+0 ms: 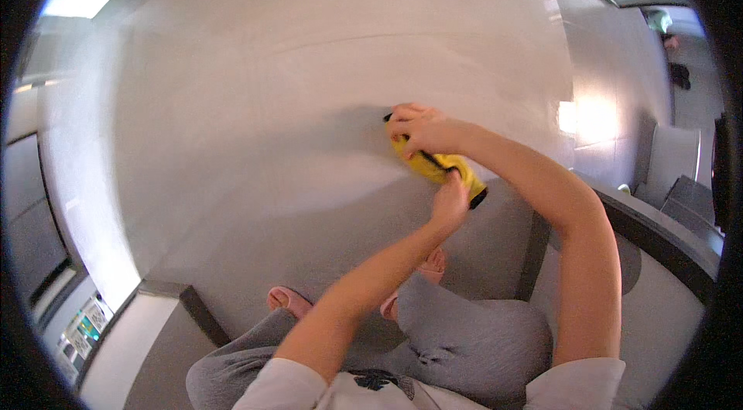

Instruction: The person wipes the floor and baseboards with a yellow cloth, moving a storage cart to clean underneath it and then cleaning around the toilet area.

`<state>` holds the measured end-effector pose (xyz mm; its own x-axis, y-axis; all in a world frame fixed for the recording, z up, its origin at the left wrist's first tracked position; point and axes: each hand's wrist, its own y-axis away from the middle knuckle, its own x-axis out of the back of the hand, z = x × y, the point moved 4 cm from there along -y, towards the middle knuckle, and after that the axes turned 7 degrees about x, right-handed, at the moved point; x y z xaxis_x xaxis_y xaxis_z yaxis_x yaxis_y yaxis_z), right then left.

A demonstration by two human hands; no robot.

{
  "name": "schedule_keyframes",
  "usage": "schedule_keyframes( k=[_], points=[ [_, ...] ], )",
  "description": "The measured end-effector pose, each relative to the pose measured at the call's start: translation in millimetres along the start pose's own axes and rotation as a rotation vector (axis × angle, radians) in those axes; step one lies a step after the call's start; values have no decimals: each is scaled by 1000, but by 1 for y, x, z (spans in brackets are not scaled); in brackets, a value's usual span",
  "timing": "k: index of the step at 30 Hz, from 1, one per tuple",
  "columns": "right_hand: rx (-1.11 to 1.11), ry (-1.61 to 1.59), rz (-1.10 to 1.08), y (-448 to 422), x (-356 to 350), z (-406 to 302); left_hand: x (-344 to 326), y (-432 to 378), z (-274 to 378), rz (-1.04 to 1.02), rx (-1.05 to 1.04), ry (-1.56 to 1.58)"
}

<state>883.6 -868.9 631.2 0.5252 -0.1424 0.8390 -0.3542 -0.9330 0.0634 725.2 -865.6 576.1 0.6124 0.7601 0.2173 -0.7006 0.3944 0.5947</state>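
A yellow cloth with black edges [429, 165] is bunched up in front of me, above the smooth grey floor [244, 177]. My right hand [419, 128] grips its upper end, with the fingers curled over it. Lower down, my left hand [451, 198] holds the cloth near its other end, where a black corner sticks out. Both hands are slightly blurred. Whether the cloth touches the floor I cannot tell.
My bent knees in grey trousers [464, 328] and pink slippers [290, 299] are close below the hands. White wall ends with dark skirting [206, 317] stand at the lower left and right [656, 230]. Bright light reflects off tiles [595, 114] at the right.
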Motion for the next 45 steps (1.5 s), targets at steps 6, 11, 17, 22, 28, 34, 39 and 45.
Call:
schedule_keyframes(
  k=[6, 11, 17, 22, 28, 34, 39, 45],
  points=[
    [-142, 367, -236, 47, 29, 23, -59, -79, 55, -82, -7, 7],
    [-709, 238, 632, 138, 33, -29, 33, -17, 36, -314, 90, -87],
    [-1093, 433, 671, 212, -22, -72, 146, -29, 93, 248, -595, -809],
    [-1059, 455, 673, 219, -53, -65, 110, -79, 112, 38, -706, -1214],
    [-1251, 450, 757, 253, -22, 6, 86, -188, 185, 93, -777, -1149],
    [-1457, 352, 803, 265, 3, 51, 55, -241, 251, -46, -444, -1249],
    [-1332, 156, 887, 297, -9, 39, 47, -219, 237, -183, -11, -999],
    [-1031, 295, 634, 250, -46, -16, 67, -193, 209, -303, -697, -1566]
  ],
)
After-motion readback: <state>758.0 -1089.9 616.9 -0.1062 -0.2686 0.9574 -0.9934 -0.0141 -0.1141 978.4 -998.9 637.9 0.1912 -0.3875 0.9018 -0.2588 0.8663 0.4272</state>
